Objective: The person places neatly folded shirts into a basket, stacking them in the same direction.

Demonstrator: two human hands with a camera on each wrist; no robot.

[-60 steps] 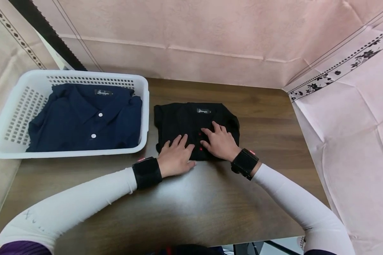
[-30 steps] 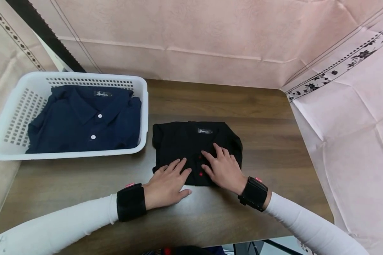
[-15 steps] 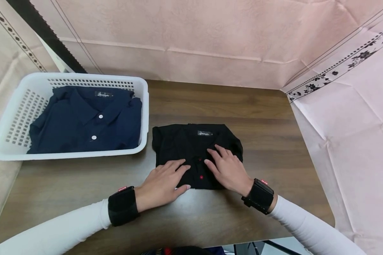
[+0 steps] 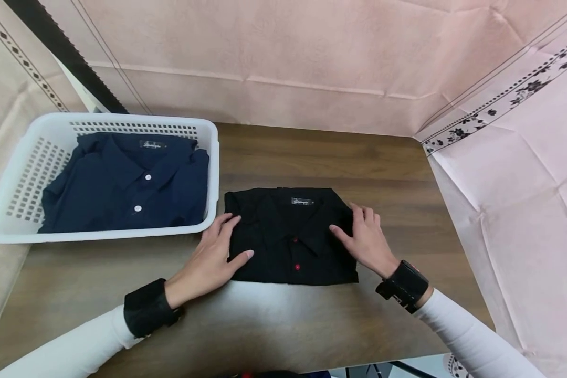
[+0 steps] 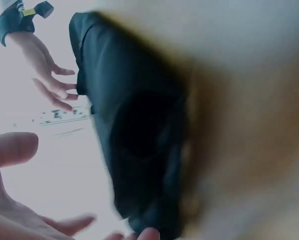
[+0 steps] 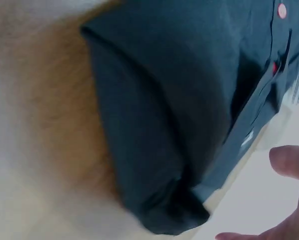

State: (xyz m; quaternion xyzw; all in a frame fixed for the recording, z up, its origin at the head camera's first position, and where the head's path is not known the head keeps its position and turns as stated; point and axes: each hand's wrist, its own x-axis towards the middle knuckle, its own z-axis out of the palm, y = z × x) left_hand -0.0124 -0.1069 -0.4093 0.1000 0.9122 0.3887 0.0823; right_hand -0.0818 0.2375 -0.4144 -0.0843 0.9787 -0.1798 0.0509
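Note:
A folded black shirt (image 4: 283,236) with red buttons and a collar label lies flat on the wooden table. My left hand (image 4: 212,257) is at its left side, fingers spread, thumb over the cloth and fingertips at the upper left edge. On the other side, my right hand (image 4: 366,239) has its thumb over the shirt and its fingers along the right edge. Neither hand curls round the cloth. In the right wrist view the folded side of the black shirt (image 6: 154,115) shows, with the thumb (image 6: 289,162) apart from it.
A white plastic basket (image 4: 212,173) stands at the left, close to my left fingertips, with a folded navy shirt (image 4: 123,184) inside. The wooden table (image 4: 312,331) meets pinkish sheeting (image 4: 264,63) at the back and right.
The black shirt has come nearer the table's front edge under both hands. Since then my hands have parted from its front to its left and right sides.

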